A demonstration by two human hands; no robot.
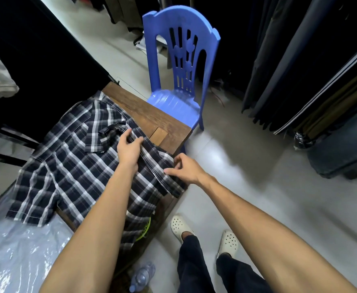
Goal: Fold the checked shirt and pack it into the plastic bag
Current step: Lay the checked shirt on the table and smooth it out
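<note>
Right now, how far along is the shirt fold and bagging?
Early. Done: the checked shirt is spread on the wooden table. In hand: left hand and right hand both work the shirt's stitched edge near the table's side; no clear fold visible yet. Left: fold it, then pack it into the plastic bag, which lies flat beside it.

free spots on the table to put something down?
One bare strip of table: between the shirt and the chair, running to the far corner. The shirt covers the middle, both hands gripping its right edge. The plastic bag fills the near-left end.
</note>
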